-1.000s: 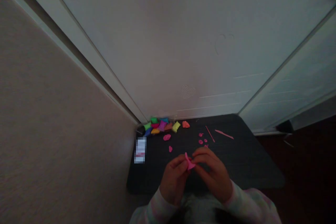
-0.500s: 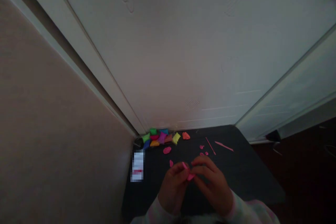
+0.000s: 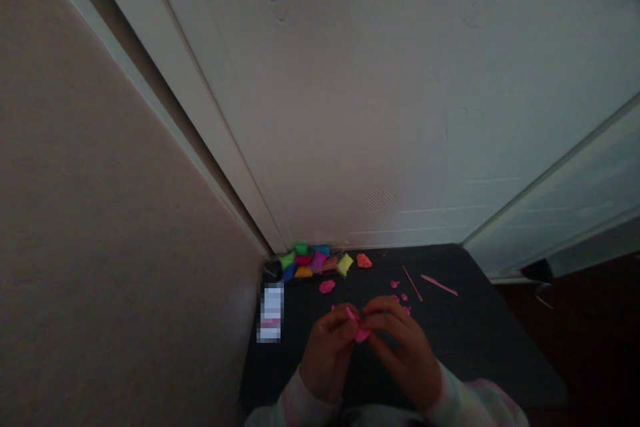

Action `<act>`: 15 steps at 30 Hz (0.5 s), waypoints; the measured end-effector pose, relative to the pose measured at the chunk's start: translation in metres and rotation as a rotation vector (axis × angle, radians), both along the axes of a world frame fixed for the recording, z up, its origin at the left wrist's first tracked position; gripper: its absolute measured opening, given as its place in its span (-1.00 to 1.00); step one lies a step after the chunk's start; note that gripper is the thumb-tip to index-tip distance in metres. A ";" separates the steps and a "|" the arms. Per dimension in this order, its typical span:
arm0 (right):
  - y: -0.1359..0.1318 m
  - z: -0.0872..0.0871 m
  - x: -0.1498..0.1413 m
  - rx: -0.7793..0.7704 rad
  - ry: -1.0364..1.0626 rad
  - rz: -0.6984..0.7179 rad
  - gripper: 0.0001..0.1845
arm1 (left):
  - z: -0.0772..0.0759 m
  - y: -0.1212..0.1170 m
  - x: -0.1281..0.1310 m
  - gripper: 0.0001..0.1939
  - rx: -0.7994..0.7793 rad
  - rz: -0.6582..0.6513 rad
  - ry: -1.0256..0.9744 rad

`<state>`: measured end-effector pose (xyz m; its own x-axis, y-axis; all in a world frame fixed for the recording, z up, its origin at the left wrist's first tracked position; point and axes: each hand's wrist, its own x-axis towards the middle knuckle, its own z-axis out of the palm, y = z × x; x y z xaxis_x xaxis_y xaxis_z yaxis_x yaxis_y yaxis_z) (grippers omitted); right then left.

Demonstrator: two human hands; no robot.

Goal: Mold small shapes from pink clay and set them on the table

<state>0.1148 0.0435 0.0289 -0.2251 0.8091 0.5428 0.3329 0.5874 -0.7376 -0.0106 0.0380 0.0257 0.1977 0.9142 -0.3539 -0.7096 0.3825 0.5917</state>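
looks like shaping tbh, left hand [image 3: 326, 351] pinching the pink clay [image 3: 362, 335], right hand [image 3: 409, 355] grip hard to tell, next press wants gentleness

A table [image 3: 490, 347] and heart-marked panel [image 3: 325, 113] suggest a home.

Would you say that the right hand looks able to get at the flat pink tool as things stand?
Probably yes: the tool lies uncovered beyond the right hand, with bare table between, though its fingertips are at the pink piece.
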 end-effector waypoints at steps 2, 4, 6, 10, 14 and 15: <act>-0.001 -0.001 0.001 -0.004 0.004 0.003 -0.84 | 0.000 0.000 0.000 -0.85 0.014 0.008 -0.003; -0.002 0.000 0.002 -0.007 0.010 0.003 -0.84 | 0.000 -0.001 0.001 -0.84 0.028 0.013 -0.005; -0.003 0.000 0.003 -0.007 0.014 0.009 -0.84 | 0.000 -0.002 0.002 -0.85 0.031 0.036 0.006; -0.006 -0.001 0.003 -0.008 0.035 0.031 -0.84 | 0.001 -0.006 0.005 -0.85 0.010 0.092 0.053; -0.010 -0.004 0.004 -0.038 0.081 0.036 -0.84 | 0.001 -0.011 0.008 -0.84 -0.025 0.118 0.053; -0.011 -0.005 0.004 -0.050 0.092 0.039 -0.85 | 0.001 -0.012 0.008 -0.83 -0.036 0.124 0.049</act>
<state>0.1193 0.0323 0.0244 -0.2078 0.8275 0.5215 0.2400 0.5600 -0.7930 -0.0023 0.0259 0.0266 0.0657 0.9171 -0.3933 -0.7237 0.3152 0.6140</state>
